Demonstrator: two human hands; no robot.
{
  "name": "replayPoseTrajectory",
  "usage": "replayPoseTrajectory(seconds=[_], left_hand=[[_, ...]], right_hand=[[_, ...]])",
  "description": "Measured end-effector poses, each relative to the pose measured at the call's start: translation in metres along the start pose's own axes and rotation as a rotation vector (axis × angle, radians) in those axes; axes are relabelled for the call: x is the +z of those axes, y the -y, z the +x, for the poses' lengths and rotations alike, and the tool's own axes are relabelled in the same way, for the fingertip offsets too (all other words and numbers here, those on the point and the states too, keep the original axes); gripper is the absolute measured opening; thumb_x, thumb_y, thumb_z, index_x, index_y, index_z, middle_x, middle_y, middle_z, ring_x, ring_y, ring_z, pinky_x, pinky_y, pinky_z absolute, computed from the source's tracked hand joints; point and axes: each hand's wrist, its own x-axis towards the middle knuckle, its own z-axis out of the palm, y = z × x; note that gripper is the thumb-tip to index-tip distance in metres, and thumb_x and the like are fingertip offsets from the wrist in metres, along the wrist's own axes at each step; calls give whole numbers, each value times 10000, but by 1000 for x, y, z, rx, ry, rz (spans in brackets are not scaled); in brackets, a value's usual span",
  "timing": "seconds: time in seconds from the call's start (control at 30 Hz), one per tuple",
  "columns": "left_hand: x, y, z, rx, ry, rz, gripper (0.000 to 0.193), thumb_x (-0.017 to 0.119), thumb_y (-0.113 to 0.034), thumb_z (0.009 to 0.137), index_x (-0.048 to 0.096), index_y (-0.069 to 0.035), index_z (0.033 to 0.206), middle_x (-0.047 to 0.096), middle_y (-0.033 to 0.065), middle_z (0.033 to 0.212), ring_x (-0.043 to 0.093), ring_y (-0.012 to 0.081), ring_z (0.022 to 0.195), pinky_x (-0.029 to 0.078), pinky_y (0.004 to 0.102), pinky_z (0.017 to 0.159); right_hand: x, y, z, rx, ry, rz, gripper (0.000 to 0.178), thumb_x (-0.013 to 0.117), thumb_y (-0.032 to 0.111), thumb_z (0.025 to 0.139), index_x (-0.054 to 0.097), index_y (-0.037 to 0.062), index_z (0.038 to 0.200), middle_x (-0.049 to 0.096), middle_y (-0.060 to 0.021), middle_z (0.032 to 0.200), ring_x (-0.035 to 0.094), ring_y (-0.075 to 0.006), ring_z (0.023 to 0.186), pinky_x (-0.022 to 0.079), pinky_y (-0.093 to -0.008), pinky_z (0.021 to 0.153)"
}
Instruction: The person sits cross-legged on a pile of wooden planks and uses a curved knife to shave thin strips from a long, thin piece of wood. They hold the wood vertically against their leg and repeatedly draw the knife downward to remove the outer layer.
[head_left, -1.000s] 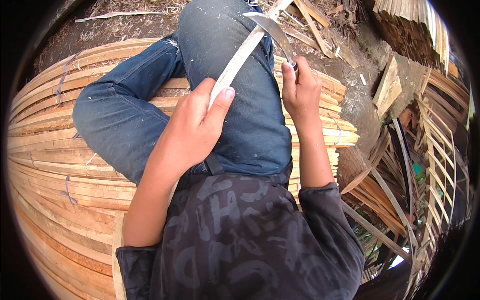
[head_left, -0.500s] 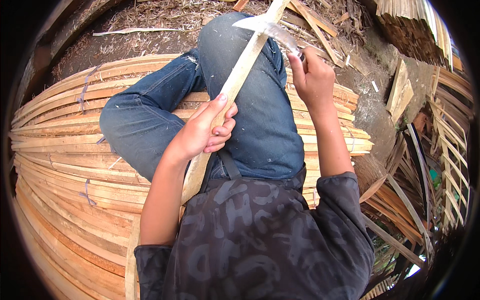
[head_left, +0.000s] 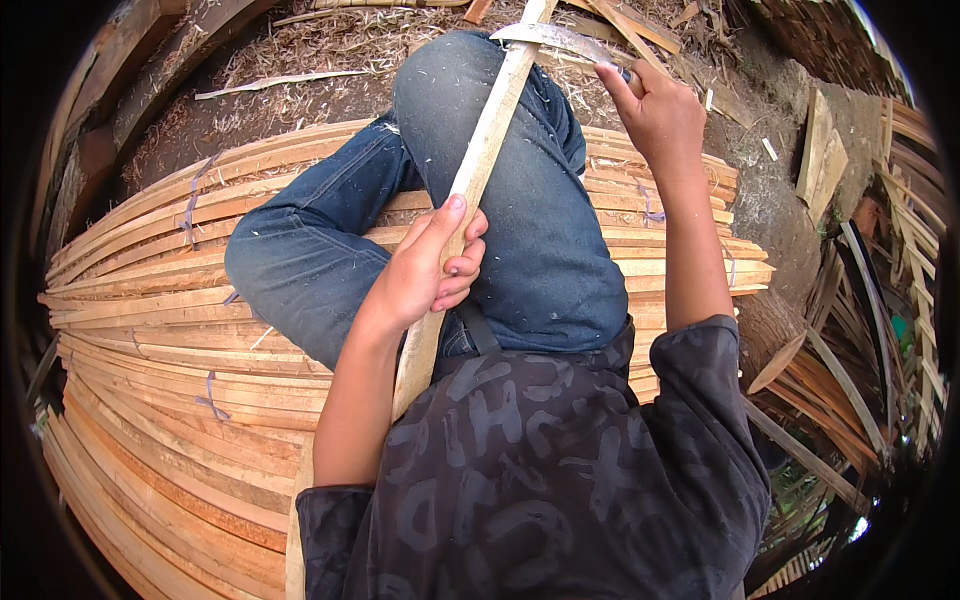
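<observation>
A long pale wooden strip [head_left: 487, 145] slants across my raised knee, from beside my waist up past the top edge of the view. My left hand [head_left: 428, 262] wraps around its lower part, thumb lying along the face. In my right hand [head_left: 660, 115] is the handle of a curved knife [head_left: 560, 38], mostly hidden by the fingers. The metal blade lies across the strip beyond my knee, its hooked tip pointing left.
I sit on several bundles of sawn wooden strips [head_left: 180, 400] tied with purple string [head_left: 211, 398]. Wood shavings [head_left: 330, 45] cover the ground ahead. Timber beams [head_left: 150, 90] stand at far left; offcuts [head_left: 822, 155] and dry palm fronds [head_left: 915, 300] lie right.
The knife has gone from a blurred stroke to a sharper view, a little farther up the strip. My right hand has moved up and right. The whole view has shifted slightly.
</observation>
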Motion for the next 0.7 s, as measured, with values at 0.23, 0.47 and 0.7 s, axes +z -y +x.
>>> replayPoseTrajectory(seconds=[0.23,0.47,0.7], left_hand=[[16,10,1,212,-348,464,419,322,-447,996,446,-87,819,362,-40,615,322,32,492,257,198,411],[17,7,-5,336,-439,901,371,429,-319,988,473,10,823,437,108,592,434,190,545,353,338,524],[8,13,-24,349,-454,1061,315,463,-265,969,456,37,881,518,243,613,539,441,597,401,451,554]], right_hand=[[0,44,-48,122,160,513,477,630,401,876,538,15,611,494,-143,476,535,-325,444,412,-391,454],[-13,43,-52,255,78,698,458,643,356,881,534,-6,622,459,-135,455,469,-285,397,369,-363,429],[-17,23,-37,176,69,519,600,561,513,891,528,7,572,466,-130,438,500,-282,404,399,-365,428]])
